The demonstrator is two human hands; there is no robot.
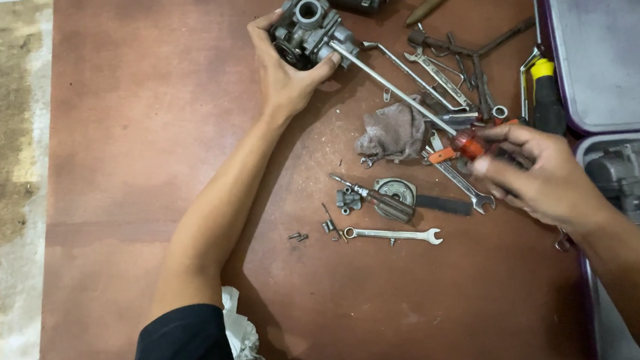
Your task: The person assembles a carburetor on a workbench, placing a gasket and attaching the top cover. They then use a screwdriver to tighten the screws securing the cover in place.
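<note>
Grey cast-metal carburettor body (307, 31) is pinned to the reddish-brown tabletop (145, 149) by the left hand (287, 73), bracing it while the right hand (544, 176) grips an orange-handled screwdriver (420, 96) whose long shaft reaches its side.

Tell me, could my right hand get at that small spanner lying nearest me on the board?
Probably yes. The small spanner lies flat in the open with nothing on it, just below the right hand. That hand already holds a long screwdriver, so it would likely have to set it down first.

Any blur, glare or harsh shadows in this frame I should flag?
Head view: the right hand is motion-blurred around the screwdriver; the left hand on the carburetor is sharp; lighting is soft and even, shadows faint, mild shine on the wrenches.
</note>
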